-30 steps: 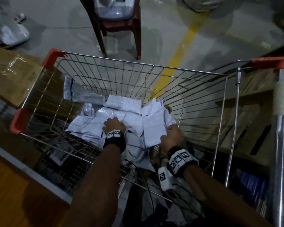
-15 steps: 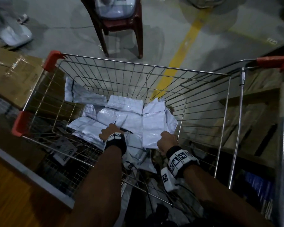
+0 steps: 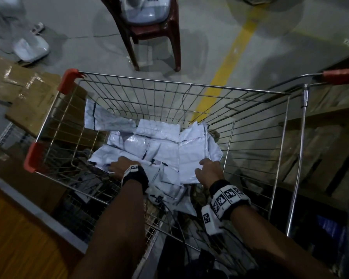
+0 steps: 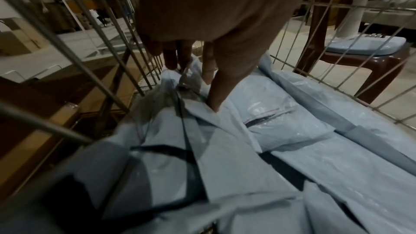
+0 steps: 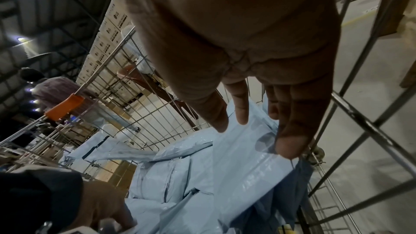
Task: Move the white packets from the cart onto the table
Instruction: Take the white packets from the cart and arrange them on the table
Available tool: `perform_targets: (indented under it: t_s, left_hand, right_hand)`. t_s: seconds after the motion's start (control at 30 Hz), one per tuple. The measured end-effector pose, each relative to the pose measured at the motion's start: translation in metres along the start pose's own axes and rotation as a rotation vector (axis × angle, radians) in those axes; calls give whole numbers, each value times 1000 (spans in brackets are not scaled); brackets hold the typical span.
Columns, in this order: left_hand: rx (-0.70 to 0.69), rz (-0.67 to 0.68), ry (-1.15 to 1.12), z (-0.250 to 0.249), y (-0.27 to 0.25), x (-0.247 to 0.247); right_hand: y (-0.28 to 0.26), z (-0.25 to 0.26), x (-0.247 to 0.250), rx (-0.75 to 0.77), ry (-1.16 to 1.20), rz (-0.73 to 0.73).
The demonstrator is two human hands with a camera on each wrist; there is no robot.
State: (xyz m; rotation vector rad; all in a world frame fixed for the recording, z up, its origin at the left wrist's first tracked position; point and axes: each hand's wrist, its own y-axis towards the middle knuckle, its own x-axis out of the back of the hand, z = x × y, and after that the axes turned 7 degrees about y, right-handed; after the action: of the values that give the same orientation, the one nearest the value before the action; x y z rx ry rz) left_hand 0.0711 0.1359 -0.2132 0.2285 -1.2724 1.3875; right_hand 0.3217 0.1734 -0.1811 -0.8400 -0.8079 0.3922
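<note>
Both hands are down inside the cart (image 3: 169,83), at the near edge of the heap of white packets (image 3: 161,146). The left hand (image 3: 122,168) lies on the heap's left corner; in the left wrist view its fingers (image 4: 171,56) reach straight down into the plastic and the thumb presses into a fold, but whether they actually grip a packet I cannot tell. The right hand (image 3: 209,172) hangs with relaxed, nearly straight fingers (image 5: 290,138) over the long packet (image 3: 193,158) on the heap's right side, holding nothing, fingertips at or just above its near end.

That long packet runs with its long axis from the near side of the cart towards the far wall. Another packet (image 3: 107,119) leans up against the far left corner of the basket, its long axis slanting across the corner. All remaining packets lie flat and overlapping on the cart floor, pointing various ways. Beyond the cart stands a dark red chair (image 3: 155,35) bearing a pale fan base (image 3: 147,11); cardboard boxes (image 3: 26,93) sit to the cart's left.
</note>
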Motion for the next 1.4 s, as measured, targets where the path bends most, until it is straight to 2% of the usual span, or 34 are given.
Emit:
perform_targets:
  t_s: [0.1, 0.23, 0.3, 0.4, 0.5, 0.6, 0.67, 0.77, 0.87, 0.97, 1.07, 1.17, 1.27, 1.4]
  left_hand:
    - [-6, -67, -252, -1, 6, 10]
    - [-169, -92, -551, -16, -3, 38]
    - [-276, -106, -565, -23, -9, 47]
    - [-534, -34, -536, -26, -10, 52]
    - [-627, 88, -593, -19, -3, 49]
    - [-648, 195, -610, -9, 2, 44]
    - [-646, 217, -570, -3, 6, 43]
    - [-623, 181, -331, 0, 15, 36]
    - [-537, 205, -78, -4, 17, 24]
    - [-453, 86, 111, -11, 9, 20]
    - [-429, -46, 86, -22, 0, 29]
    - [-445, 42, 27, -32, -1, 22]
    - [-484, 151, 55, -37, 2, 8]
    - [-523, 233, 143, -36, 3, -1]
  right_hand:
    - [2, -1, -2, -6, -13, 12]
    - [2, -3, -2, -25, -6, 30]
    - [2, -2, -2, -32, -6, 32]
    - [3, -2, -1, -31, -2, 14]
    - [3, -2, 0, -9, -9, -24]
    - [3, 0, -2, 43, -65, -68]
    - [3, 1, -4, 90, -93, -96]
    - [6, 2, -7, 166, -150, -99]
    - [9, 3, -12, 196, -226, -66]
    - [10, 0, -15, 184, -299, -53]
    - [10, -1, -18, 199, -333, -82]
    - [12, 6, -21, 218, -358, -121]
    - [16, 9, -24, 163, -313, -97]
    - [17, 4, -33, 145, -308, -96]
